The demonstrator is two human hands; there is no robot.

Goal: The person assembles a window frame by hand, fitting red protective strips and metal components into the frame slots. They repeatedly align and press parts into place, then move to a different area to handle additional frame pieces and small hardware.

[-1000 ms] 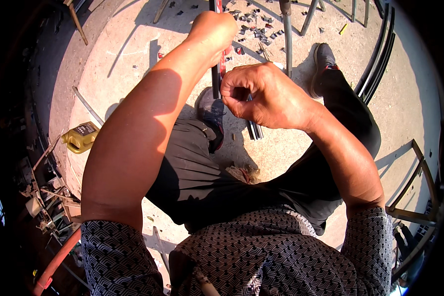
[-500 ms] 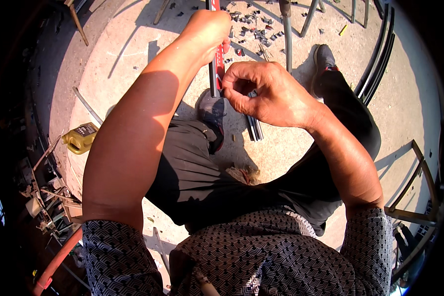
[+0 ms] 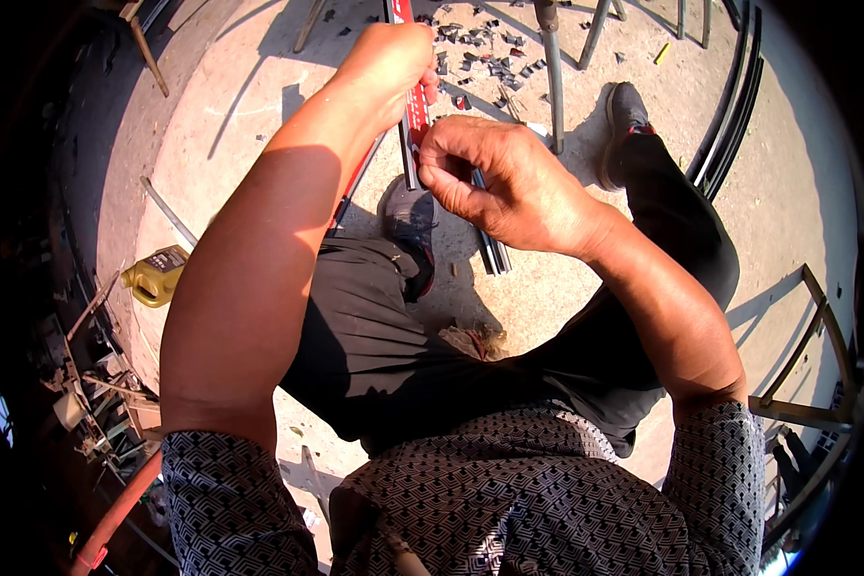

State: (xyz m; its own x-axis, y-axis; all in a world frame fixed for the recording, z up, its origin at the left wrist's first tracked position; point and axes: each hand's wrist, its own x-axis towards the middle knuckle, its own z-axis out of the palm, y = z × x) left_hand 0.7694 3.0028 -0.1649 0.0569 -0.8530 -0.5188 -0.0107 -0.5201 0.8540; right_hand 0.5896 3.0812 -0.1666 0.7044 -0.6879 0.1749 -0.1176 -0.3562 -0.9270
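My left hand (image 3: pixel 392 62) is closed around a long, narrow black strip with a red printed face (image 3: pixel 415 113), held out ahead of me above my left shoe. The strip's near end points back toward me. At that end my right hand (image 3: pixel 514 182) has thumb and forefinger pinched together, right against the strip's right edge. Whatever lies between those fingertips is too small or hidden to make out. Below the right hand, some dark and silvery profile pieces (image 3: pixel 494 252) lie on the floor.
Small black scraps (image 3: pixel 494 62) litter the concrete ahead. Metal legs (image 3: pixel 553 77) stand beyond my right hand. Long black profiles (image 3: pixel 734 115) lie at the right, above a metal frame (image 3: pixel 816 336). At the left are a yellow jug (image 3: pixel 154 276) and piled scrap (image 3: pixel 91 403).
Both hands and the strip have shifted slightly left. The right pinch stays at the strip's near end. Another red edge now shows beside my left forearm.
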